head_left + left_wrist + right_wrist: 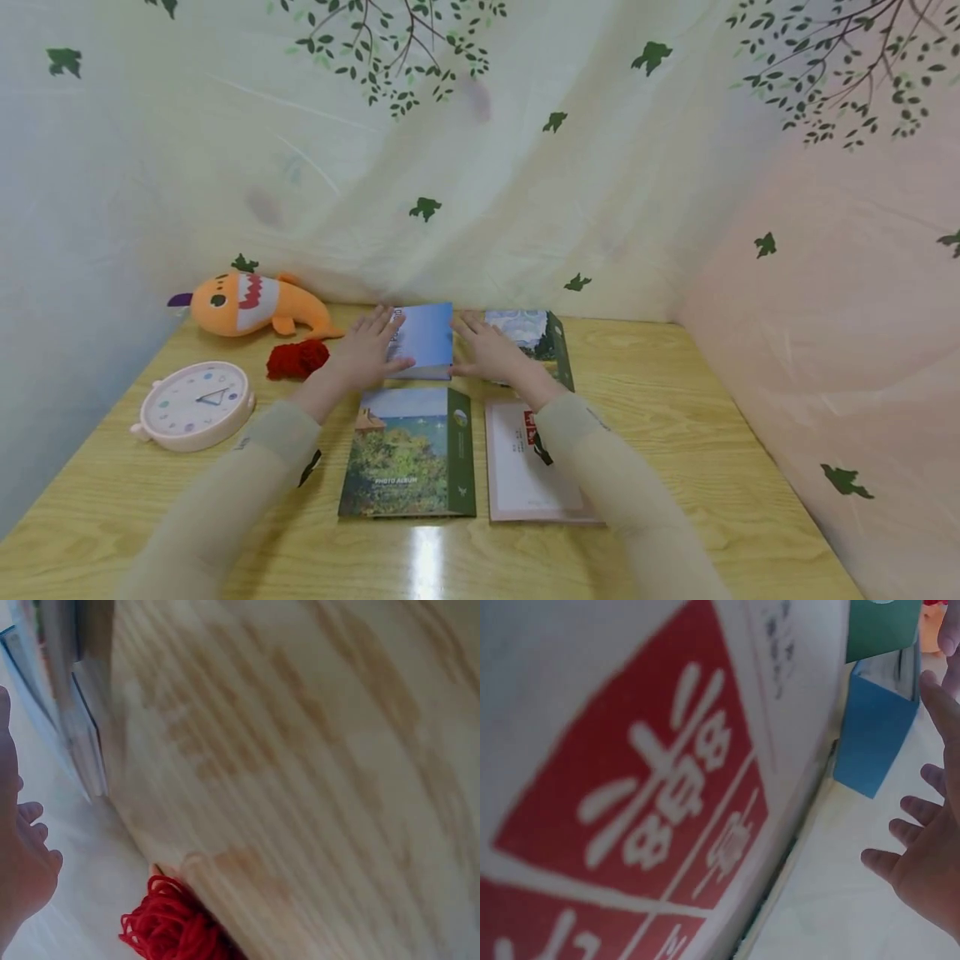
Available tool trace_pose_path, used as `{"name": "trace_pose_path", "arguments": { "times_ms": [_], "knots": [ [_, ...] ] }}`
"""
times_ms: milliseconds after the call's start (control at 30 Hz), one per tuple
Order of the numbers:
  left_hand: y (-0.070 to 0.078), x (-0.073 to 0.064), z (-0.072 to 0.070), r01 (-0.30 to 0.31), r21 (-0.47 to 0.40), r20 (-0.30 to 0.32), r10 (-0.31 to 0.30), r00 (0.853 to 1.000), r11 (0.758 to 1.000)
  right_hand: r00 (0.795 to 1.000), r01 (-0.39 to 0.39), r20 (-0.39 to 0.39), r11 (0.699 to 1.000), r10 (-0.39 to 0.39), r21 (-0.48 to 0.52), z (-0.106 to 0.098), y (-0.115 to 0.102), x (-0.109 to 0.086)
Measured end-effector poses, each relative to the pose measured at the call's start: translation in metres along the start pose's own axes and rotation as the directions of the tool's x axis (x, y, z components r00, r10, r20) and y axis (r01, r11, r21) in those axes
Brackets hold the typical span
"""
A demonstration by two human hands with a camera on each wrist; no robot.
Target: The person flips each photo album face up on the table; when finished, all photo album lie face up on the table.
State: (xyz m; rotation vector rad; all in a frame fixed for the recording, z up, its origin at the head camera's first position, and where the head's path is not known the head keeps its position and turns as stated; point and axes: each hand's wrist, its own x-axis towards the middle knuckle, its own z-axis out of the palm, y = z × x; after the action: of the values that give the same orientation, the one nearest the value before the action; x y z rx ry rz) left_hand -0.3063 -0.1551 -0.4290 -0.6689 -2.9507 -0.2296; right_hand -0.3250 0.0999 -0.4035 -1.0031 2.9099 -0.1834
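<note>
A blue book (427, 337) lies at the back of the table between the two hands. My left hand (365, 350), its fingers spread and fairly straight, overlaps the book's left side. At the right edge is my right hand (491, 352), also with fingers extended, partly covering the album with a landscape cover (528, 327). In the right wrist view the blue book (877, 724) shows close to the fingertips (881, 860). Nearer the front lie a photo album (401, 454) with a green spine and a white book (517, 479), partly hidden by the right sleeve.
Left of the books sit a bundle of red yarn (296, 359), a pink round clock (197, 404) and an orange plush shark (258, 304). A pale curtain (510, 233) with leaf prints hangs behind the wooden table (667, 433).
</note>
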Motion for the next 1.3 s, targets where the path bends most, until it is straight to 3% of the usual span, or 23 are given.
{"name": "trace_pose_path", "arguments": {
  "times_ms": [233,533,833,1133,1300],
  "knots": [
    [-0.005,0.000,0.010,-0.054,-0.051,0.039,0.056,0.998,0.997,0.994,-0.021,0.106,0.993,0.009,0.116,0.006,0.007,0.006],
    [-0.008,0.003,0.014,-0.020,-0.169,0.120,0.041,0.992,0.985,0.980,-0.102,0.194,0.948,0.043,0.302,0.011,0.008,0.016],
    [-0.012,0.006,0.011,-0.022,-0.204,0.122,0.047,0.991,0.979,0.983,-0.128,0.176,0.902,0.059,0.412,0.013,0.007,0.018],
    [-0.008,0.005,0.006,-0.003,-0.227,0.159,0.040,0.987,0.974,0.987,-0.112,0.151,0.897,0.052,0.427,0.012,0.005,0.016],
    [-0.008,0.006,0.003,0.010,-0.268,0.177,0.040,0.983,0.964,0.987,-0.128,0.151,0.866,0.061,0.483,0.010,0.005,0.016]
  ]
}}
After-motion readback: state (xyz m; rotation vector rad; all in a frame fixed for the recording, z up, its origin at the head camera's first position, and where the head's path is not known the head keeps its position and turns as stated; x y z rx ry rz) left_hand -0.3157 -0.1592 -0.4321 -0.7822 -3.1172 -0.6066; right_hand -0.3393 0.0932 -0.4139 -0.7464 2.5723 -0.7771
